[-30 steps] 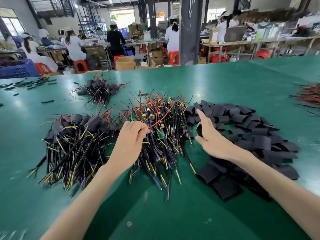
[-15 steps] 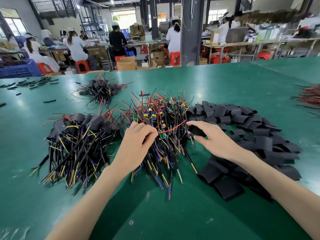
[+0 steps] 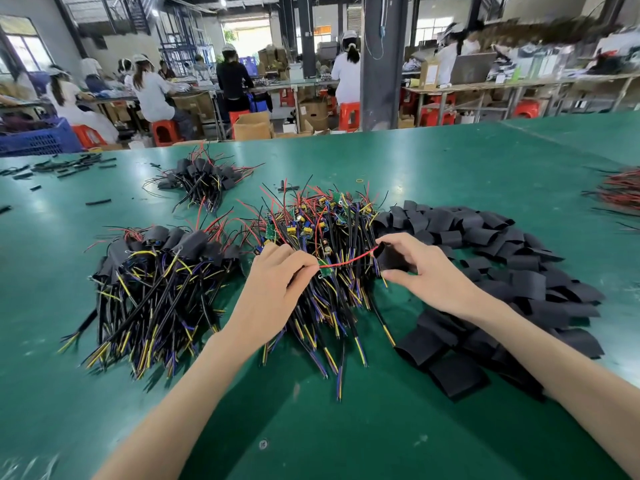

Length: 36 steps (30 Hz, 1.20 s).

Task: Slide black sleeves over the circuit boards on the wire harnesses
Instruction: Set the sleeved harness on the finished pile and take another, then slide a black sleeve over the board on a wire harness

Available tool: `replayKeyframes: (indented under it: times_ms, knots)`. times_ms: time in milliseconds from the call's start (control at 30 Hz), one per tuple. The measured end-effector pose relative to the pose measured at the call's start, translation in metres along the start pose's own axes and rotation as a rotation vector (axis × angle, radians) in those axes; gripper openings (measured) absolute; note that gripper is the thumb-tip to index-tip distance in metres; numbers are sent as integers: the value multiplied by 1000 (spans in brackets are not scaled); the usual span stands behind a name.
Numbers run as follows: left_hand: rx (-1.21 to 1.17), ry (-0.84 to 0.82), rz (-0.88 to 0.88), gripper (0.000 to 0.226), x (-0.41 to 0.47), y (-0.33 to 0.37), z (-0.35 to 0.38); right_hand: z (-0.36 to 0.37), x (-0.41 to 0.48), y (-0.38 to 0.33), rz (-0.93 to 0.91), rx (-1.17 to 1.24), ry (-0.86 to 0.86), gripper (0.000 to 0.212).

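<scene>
Green desk (image 3: pixel 450 161), worker's station, contents as seen. Centre: heap of unsleeved wire harnesses (image 3: pixel 325 237), small green circuit boards uppermost, stripped wire ends pointing toward 6 o'clock. At 3 o'clock of it, touching its edge: loose pile of flat black sleeves (image 3: pixel 502 258). At 9 o'clock: heap of sleeved harnesses (image 3: pixel 156 271); at 11 o'clock, farther off, a smaller bundle (image 3: pixel 201 178) of the same. Left hand (image 3: pixel 273 289): fingers closed in a pinch on one circuit board (image 3: pixel 325 264), its green edge showing just past the fingertips. A red wire (image 3: pixel 349 259) arcs from that board toward 3 o'clock and reaches the mouth of a single black sleeve (image 3: pixel 391 259). Right hand (image 3: pixel 426 271): thumb below, forefinger above, closed on that sleeve and holding it open-ended toward the board; sleeve and board stand apart, joined only by the red wire. Far right edge, 3 o'clock: another tangle of red wires (image 3: pixel 620 192), blurred. Beyond the desk, seated workers at benches.
</scene>
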State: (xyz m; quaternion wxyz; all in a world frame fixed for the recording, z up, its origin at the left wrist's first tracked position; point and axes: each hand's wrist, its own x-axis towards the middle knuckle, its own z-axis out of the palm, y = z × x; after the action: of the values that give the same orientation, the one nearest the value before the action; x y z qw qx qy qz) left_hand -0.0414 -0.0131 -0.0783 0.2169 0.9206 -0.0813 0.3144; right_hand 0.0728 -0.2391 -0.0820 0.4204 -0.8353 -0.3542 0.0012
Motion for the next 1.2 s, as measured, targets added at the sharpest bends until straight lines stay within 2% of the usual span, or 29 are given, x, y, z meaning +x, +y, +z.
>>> replayKeyframes:
  times_ms: [300,600,833,1000,1200]
  knots:
    - [-17,-25,35,17,0,0,-3,0,1,2,-55,0,-26,47]
    - [1,-26,-14,18,0,1,-3,-2,-3,-4,-139,-27,-66,56]
    - [34,-2,-2,16,0,1,-3,-1,-3,-5,-161,-49,-82,51]
    - [88,33,74,14,1,5,-1,1,-3,-8,-153,-95,-60,51]
    - [74,35,94,14,0,7,3,1,-2,-11,-280,-233,-16,49]
